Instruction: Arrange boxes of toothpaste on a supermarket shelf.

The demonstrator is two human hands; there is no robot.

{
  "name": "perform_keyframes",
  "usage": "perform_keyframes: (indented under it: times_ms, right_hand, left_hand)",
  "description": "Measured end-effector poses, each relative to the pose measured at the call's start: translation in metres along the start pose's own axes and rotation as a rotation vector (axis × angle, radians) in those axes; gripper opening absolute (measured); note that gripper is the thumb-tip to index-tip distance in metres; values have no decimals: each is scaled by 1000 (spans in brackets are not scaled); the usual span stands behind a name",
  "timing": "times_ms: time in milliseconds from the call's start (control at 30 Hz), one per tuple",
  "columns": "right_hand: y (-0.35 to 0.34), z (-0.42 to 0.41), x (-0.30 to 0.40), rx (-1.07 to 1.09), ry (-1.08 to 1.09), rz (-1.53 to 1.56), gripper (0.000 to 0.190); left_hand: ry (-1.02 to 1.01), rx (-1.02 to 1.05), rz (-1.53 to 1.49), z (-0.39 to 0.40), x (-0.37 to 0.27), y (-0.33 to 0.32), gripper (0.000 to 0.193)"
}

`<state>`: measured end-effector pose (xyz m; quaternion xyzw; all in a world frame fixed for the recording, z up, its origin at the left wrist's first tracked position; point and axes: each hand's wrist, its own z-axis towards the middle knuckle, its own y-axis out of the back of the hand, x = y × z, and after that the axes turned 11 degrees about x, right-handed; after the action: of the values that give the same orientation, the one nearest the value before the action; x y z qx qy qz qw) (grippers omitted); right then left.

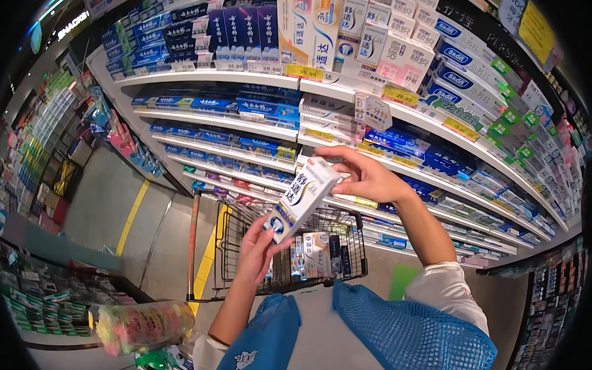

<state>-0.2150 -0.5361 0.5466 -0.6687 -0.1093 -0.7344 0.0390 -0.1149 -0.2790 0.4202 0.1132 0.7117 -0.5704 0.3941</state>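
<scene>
My left hand (263,252) grips the lower end of a white Sensodyne toothpaste box (303,200), thumb on its front. The box is tilted, with a tooth picture at its lower end and dark lettering along its face. My right hand (369,178) is curled around the upper end, fingers apart; whether it presses on the box cannot be made out. Beneath the box stands a black wire shopping cart (355,236) with an orange-red handle bar (193,245). Inside the cart are several toothpaste boxes (318,254), white ones and dark blue ones, partly hidden by my left hand.
White shelves (260,80) of boxed toothpaste curve across the front, with price tags (304,72) on their edges. Skon boxes (449,75) are stacked at upper right. A clear jar (142,324) of colourful items stands at lower left. The aisle floor (100,202) bears yellow stripes.
</scene>
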Motion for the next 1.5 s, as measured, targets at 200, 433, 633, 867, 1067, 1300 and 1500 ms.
perform_keyframes:
  times_ms: [200,433,633,867,1067,1300,1500]
  right_hand:
    - [-7,5,-31,-20,55,56,63]
    - [-11,12,-31,-184,-92,-97,46]
    - [14,3,39,-317,124,-720,52]
    - [128,8,197,-708,422,-1220,49]
    - [126,50,267,-771,274,-1402,36]
    - [128,57,271,-702,80,-1357,33]
    - [133,51,283,-655,43,-1314,30]
  left_hand:
    - [-298,-198,354,-4,5,9,43]
    - [-293,-139,453,-5,13,13,49]
    - [-272,-188,407,-17,22,31,51]
    - [-237,-249,433,-36,34,58,42]
    - [-243,-292,429,-47,40,65,40]
    - [-249,-330,423,-63,47,75,40]
    - [-245,-364,376,-72,53,82,39]
